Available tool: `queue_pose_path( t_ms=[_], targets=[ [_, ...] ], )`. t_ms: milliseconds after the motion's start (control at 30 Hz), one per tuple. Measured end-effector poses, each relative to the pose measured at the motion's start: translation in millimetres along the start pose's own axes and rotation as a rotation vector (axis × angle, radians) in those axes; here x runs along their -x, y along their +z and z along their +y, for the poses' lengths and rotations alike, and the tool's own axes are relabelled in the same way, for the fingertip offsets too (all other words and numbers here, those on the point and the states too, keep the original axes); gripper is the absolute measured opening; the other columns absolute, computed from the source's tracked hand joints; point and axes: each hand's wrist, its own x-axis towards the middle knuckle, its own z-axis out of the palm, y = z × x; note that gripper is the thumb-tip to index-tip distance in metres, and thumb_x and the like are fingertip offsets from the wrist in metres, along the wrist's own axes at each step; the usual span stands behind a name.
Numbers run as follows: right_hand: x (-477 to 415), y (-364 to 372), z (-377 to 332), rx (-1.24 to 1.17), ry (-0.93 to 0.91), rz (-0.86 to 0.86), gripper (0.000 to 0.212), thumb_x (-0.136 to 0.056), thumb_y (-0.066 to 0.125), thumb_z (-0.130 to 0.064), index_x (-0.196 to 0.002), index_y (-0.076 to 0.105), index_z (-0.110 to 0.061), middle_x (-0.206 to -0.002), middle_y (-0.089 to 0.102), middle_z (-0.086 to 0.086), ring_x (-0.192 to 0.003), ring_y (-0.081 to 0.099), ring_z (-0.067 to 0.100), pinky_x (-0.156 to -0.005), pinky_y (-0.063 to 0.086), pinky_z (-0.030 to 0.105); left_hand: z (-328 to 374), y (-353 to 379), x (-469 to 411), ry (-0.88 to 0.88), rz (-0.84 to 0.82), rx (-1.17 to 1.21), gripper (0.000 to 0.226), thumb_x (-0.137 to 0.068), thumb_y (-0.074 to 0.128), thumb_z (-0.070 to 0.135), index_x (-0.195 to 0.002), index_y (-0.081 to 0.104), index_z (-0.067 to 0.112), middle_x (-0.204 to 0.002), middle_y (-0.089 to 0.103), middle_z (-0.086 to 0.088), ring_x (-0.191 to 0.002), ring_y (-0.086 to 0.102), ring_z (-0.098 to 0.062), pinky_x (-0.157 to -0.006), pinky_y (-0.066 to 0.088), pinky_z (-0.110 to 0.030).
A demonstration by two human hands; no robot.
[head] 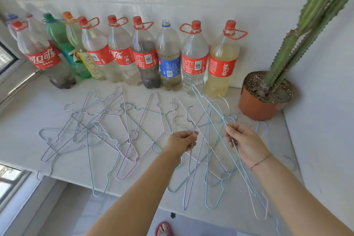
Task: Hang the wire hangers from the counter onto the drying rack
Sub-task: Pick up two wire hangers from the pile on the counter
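pale blue wire hanger gripped by right hand, raised at centre right. thin lilac wire hanger pinched by left hand at centre. tangled pastel wire hangers spread over white counter, overlapped beneath both. row of plastic bottles lined behind; potted green cactus close at right.

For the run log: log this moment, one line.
left hand: grips left hanger | right hand: grips teal hanger | other hangers: on counter
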Motion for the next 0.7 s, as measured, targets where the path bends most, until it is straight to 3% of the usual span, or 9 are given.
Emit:
queue_pose_path(
  t_ms=[233, 400, 567, 700],
  targets=[
    [11, 30, -7, -0.028, 0.017, -0.071, 0.016, -0.090, 0.049, 0.001, -0.081, 0.058, -0.010, -0.053, 0.059, -0.004, -0.048, 0.050, 0.008, -0.043, 0.038, 0.016, 14, -32, 43, 0.106, 0.094, 0.136, 0.018, -0.087, 0.061, 0.005, -0.104, 0.069, 0.003, -0.072, 0.059, -0.003, -0.062, 0.054, -0.011, -0.059, 0.048, -0.013],
    [31, 84, -12, 0.002, 0.014, -0.184, 0.014, -0.089, 0.050, 0.003, -0.084, 0.058, -0.008, -0.052, 0.059, -0.003, -0.046, 0.050, 0.007, -0.041, 0.037, 0.017, 19, -85, 92, 0.179, 0.201, 0.202, 0.014, -0.087, 0.062, 0.007, -0.085, 0.070, 0.018, -0.071, 0.059, 0.000, -0.064, 0.052, -0.011, -0.064, 0.040, -0.018],
    [66, 146, -9, 0.110, 0.002, -0.316, 0.015, -0.092, 0.050, -0.004, -0.083, 0.062, -0.008, -0.065, 0.052, 0.006, -0.052, 0.045, 0.011, -0.042, 0.036, 0.017, 15, -144, 157, 0.265, 0.312, 0.267, 0.011, -0.087, 0.062, 0.006, -0.085, 0.069, 0.014, -0.065, 0.056, 0.000, -0.060, 0.050, -0.010, -0.057, 0.040, -0.015],
    [112, 205, 6, 0.170, 0.041, -0.423, 0.017, -0.092, 0.051, -0.007, -0.081, 0.063, -0.010, -0.065, 0.052, 0.005, -0.045, 0.046, 0.005, -0.042, 0.036, 0.016, -3, -200, 225, 0.292, 0.403, 0.318, 0.009, -0.086, 0.063, 0.008, -0.086, 0.070, 0.014, -0.067, 0.058, 0.000, -0.062, 0.052, -0.011, -0.058, 0.044, -0.016]
  ],
)
